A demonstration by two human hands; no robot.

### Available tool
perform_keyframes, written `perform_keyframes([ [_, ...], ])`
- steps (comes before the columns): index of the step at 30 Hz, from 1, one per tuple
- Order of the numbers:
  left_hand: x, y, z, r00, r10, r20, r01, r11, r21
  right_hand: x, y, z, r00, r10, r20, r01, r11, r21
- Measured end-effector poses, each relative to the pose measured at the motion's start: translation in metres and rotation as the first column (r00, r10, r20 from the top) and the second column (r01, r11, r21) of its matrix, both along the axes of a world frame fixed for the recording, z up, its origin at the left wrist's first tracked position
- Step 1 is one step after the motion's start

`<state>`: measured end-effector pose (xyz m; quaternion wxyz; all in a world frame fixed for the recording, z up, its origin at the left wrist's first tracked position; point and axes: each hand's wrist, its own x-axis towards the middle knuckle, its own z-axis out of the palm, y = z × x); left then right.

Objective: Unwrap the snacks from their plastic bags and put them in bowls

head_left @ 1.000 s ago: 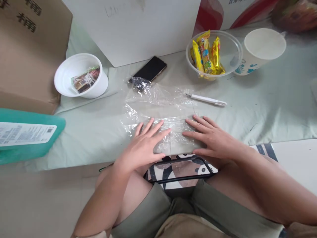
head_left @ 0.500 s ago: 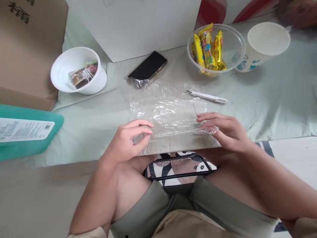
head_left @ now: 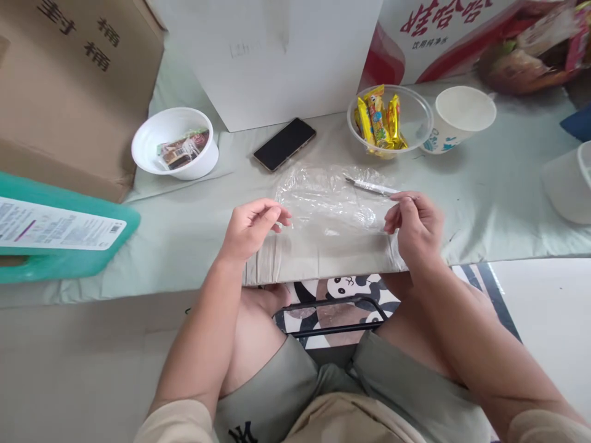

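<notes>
A sheet or bag of thin clear plastic (head_left: 330, 200) lies crinkled on the green cloth, reaching down to the table's front edge. At its left side is my left hand (head_left: 258, 227), thumb pressed to the curled fingers; anything pinched there is too small to see. My right hand (head_left: 415, 227) is closed at the plastic's right side, thumb against forefinger, over the right end of a white pen (head_left: 372, 186). Whether it grips the pen or the plastic cannot be made out. Behind the plastic lies a black phone (head_left: 285, 144).
A white bowl (head_left: 210, 157) with wrapped snacks stands left, near a green jug (head_left: 111, 227) and a brown carton (head_left: 69, 104). Behind are a clear bowl (head_left: 420, 123) of yellow packets, a paper cup (head_left: 462, 114) and a white box (head_left: 281, 67). A whitish container (head_left: 563, 184) stands right.
Both hands have moved up and their fingers have closed. The plastic has shifted off the phone's corner and spreads nearer the front edge. The view has tilted and moved left.
</notes>
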<state>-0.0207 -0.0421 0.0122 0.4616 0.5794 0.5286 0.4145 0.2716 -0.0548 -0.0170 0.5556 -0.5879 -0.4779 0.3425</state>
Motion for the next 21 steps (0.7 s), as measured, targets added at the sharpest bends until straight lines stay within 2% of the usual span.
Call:
perform_keyframes([
  [3,0.005,0.010,-0.009,0.981,0.192,0.024,-0.191,0.980,-0.051,-0.003,0.007,0.002,0.995,-0.035,0.096,0.041,0.998,-0.056],
  [5,0.007,0.017,-0.015,0.966,0.259,0.020,-0.257,0.964,-0.068,-0.003,0.012,0.004,0.986,-0.063,0.154,0.079,0.992,-0.099],
  [7,0.008,0.024,-0.020,0.973,0.226,0.039,-0.222,0.971,-0.091,0.000,0.016,0.006,0.983,-0.090,0.162,0.111,0.985,-0.131],
  [11,0.011,0.034,-0.023,0.998,0.061,0.023,-0.057,0.986,-0.156,0.007,0.022,0.012,0.990,-0.137,0.033,0.141,0.973,-0.182],
  [14,0.017,0.038,-0.022,0.990,0.136,-0.029,-0.139,0.971,-0.194,0.014,0.025,0.014,0.988,-0.151,0.028,0.153,0.969,-0.195],
  [16,0.019,0.039,-0.022,0.979,0.195,-0.056,-0.203,0.954,-0.223,0.019,0.029,0.012,0.980,-0.149,0.135,0.173,0.967,-0.187],
  [21,0.019,0.038,-0.024,0.957,0.215,-0.197,-0.255,0.943,-0.211,0.029,0.044,0.002,0.915,-0.119,0.385,0.183,0.974,-0.135],
])
